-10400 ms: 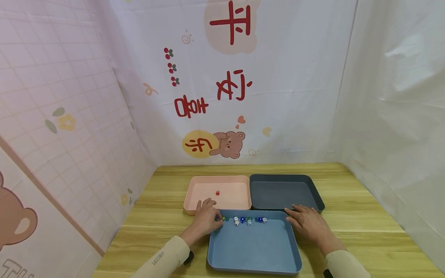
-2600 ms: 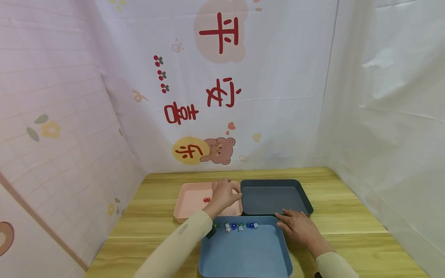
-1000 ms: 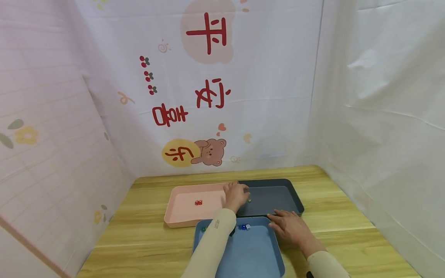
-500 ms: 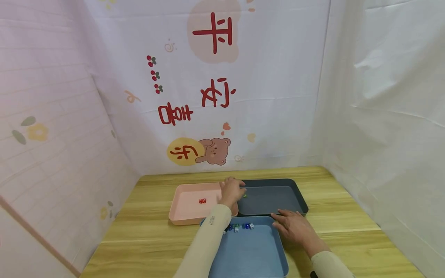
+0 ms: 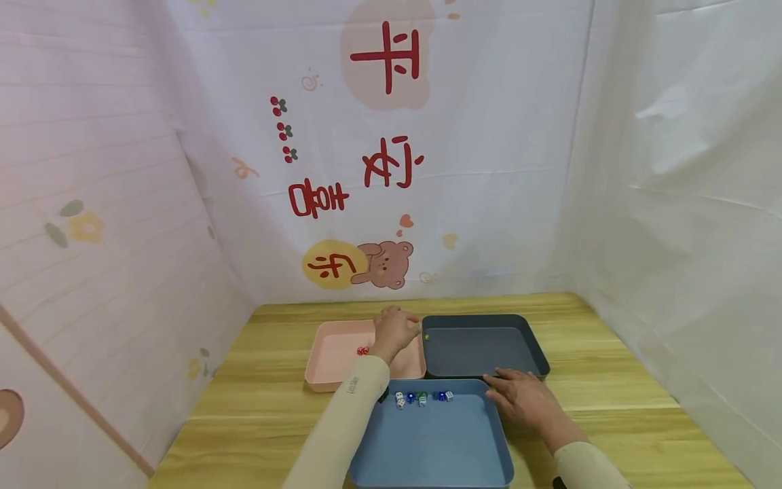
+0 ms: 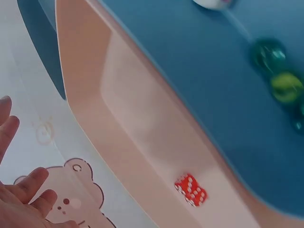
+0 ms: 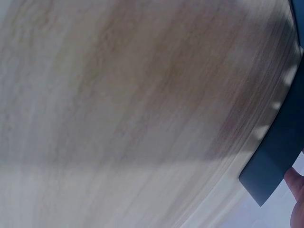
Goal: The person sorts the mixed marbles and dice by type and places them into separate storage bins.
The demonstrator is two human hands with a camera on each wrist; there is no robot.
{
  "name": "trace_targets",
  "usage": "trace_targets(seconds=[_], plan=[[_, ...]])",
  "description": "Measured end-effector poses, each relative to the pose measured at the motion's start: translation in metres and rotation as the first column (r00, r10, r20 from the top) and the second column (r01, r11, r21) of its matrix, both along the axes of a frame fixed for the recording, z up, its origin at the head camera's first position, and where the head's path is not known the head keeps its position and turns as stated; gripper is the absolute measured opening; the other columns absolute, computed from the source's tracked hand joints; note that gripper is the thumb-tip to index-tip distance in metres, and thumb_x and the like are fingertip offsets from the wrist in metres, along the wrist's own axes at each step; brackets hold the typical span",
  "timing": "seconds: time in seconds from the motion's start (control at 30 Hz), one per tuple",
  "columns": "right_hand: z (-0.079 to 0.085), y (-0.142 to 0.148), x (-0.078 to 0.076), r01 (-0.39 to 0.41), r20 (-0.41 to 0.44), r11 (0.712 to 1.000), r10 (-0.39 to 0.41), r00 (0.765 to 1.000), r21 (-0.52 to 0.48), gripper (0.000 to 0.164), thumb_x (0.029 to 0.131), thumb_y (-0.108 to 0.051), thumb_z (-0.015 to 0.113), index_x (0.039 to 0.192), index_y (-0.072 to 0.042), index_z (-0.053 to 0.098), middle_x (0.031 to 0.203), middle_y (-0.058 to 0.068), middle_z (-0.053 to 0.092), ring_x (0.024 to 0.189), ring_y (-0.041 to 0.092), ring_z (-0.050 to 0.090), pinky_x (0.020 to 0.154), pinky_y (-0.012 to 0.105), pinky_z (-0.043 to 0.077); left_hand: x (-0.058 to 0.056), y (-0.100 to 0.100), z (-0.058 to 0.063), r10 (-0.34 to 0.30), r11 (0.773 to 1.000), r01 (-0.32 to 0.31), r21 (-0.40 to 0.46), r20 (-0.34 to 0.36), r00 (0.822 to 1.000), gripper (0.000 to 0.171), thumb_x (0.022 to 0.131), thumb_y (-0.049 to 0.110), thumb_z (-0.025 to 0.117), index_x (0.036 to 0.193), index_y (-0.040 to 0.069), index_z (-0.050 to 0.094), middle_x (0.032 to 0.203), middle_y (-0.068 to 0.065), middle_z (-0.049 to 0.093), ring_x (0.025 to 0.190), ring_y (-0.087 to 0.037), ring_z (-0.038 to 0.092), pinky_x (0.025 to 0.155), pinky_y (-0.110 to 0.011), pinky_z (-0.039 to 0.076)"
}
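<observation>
My left hand (image 5: 396, 333) hovers over the right end of the pink tray (image 5: 324, 370), beside the dark tray (image 5: 485, 353). In the left wrist view its fingers (image 6: 35, 183) are spread with nothing between them. A small yellow-green die (image 5: 427, 337) lies just inside the dark tray's left wall. Two red dice (image 5: 363, 351) sit together in the pink tray. My right hand (image 5: 525, 401) rests with fingers extended at the blue tray's back right corner, by the dark tray's front edge. Its thumb and palm are mostly hidden.
Along the back wall of the blue tray (image 5: 434, 448) stand white dice (image 5: 400, 401), blue dice (image 5: 441, 396) and a green die (image 5: 421, 395). More green dice (image 6: 268, 54) show in the left wrist view. Wood-grain table (image 5: 617, 380) surrounds the trays, with white printed cloth (image 5: 489, 170) behind.
A second red die has joined the first in the pink tray. The yellow-green die has appeared in the dark tray and shifted to its back left. My left hand has drawn back leftward.
</observation>
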State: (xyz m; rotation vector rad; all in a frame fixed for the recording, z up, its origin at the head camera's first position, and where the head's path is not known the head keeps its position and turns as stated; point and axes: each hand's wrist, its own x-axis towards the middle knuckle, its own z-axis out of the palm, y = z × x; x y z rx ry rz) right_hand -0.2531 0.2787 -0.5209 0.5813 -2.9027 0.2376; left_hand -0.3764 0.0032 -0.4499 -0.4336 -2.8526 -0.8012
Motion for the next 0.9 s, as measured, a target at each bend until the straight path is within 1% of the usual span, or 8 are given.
trace_targets(seconds=[0.07, 0.17, 0.27, 0.37, 0.67, 0.9], plan=[[0.000, 0.001, 0.000, 0.002, -0.010, 1.000, -0.002, 1.000, 0.002, 0.043, 0.091, -0.046, 0.046, 0.127, -0.023, 0.055, 0.128, 0.009, 0.051, 0.117, 0.032, 0.045, 0.093, 0.060, 0.029, 0.000, -0.005, 0.000, -0.012, 1.000, 0.013, 0.011, -0.011, 1.000, 0.022, 0.083, 0.029, 0.064, 0.101, 0.019, 0.070, 0.124, -0.012, 0.050, 0.122, -0.032, 0.033, 0.095, -0.062, 0.016], [0.001, 0.001, 0.001, 0.004, -0.015, 1.000, -0.004, 1.000, -0.001, 0.043, 0.090, -0.045, 0.047, 0.126, -0.023, 0.056, 0.127, 0.010, 0.051, 0.116, 0.032, 0.046, 0.092, 0.060, 0.030, 0.002, -0.013, 0.001, -0.023, 1.000, 0.024, 0.017, -0.008, 1.000, 0.023, 0.083, 0.030, 0.064, 0.102, 0.017, 0.070, 0.123, -0.010, 0.051, 0.123, -0.032, 0.032, 0.095, -0.061, 0.016], [0.002, 0.001, 0.002, 0.008, -0.010, 1.000, -0.008, 1.000, 0.003, 0.043, 0.091, -0.046, 0.046, 0.126, -0.024, 0.056, 0.127, 0.009, 0.051, 0.116, 0.032, 0.046, 0.092, 0.060, 0.030, 0.004, -0.021, 0.001, -0.026, 1.000, 0.026, 0.011, 0.005, 1.000, 0.024, 0.083, 0.031, 0.065, 0.103, 0.018, 0.070, 0.125, -0.010, 0.050, 0.124, -0.031, 0.031, 0.096, -0.060, 0.015], [0.002, 0.001, 0.001, 0.012, -0.006, 1.000, -0.012, 1.000, 0.011, 0.044, 0.091, -0.048, 0.045, 0.126, -0.024, 0.055, 0.127, 0.009, 0.051, 0.117, 0.031, 0.046, 0.092, 0.060, 0.030, 0.006, -0.028, -0.001, -0.031, 1.000, 0.031, -0.005, 0.001, 1.000, 0.023, 0.081, 0.032, 0.066, 0.101, 0.021, 0.070, 0.126, -0.010, 0.049, 0.123, -0.031, 0.033, 0.098, -0.061, 0.014], [0.004, -0.001, 0.000, 0.005, -0.013, 1.000, -0.005, 1.000, 0.003, 0.043, 0.090, -0.046, 0.047, 0.126, -0.024, 0.055, 0.127, 0.009, 0.051, 0.117, 0.032, 0.045, 0.093, 0.060, 0.029, 0.021, -0.049, -0.006, -0.066, 0.998, 0.066, 0.002, -0.009, 0.998, 0.019, 0.080, 0.032, 0.068, 0.098, 0.025, 0.070, 0.129, -0.010, 0.047, 0.124, -0.031, 0.033, 0.100, -0.060, 0.012], [0.004, -0.001, 0.001, 0.014, 0.013, 1.000, -0.014, 1.000, 0.017, 0.044, 0.091, -0.046, 0.046, 0.127, -0.024, 0.054, 0.128, 0.009, 0.050, 0.118, 0.031, 0.044, 0.093, 0.059, 0.029, 0.037, -0.065, -0.009, -0.060, 0.998, 0.061, 0.033, -0.029, 0.998, 0.020, 0.079, 0.029, 0.069, 0.098, 0.022, 0.070, 0.129, -0.010, 0.047, 0.125, -0.032, 0.031, 0.101, -0.058, 0.011]])
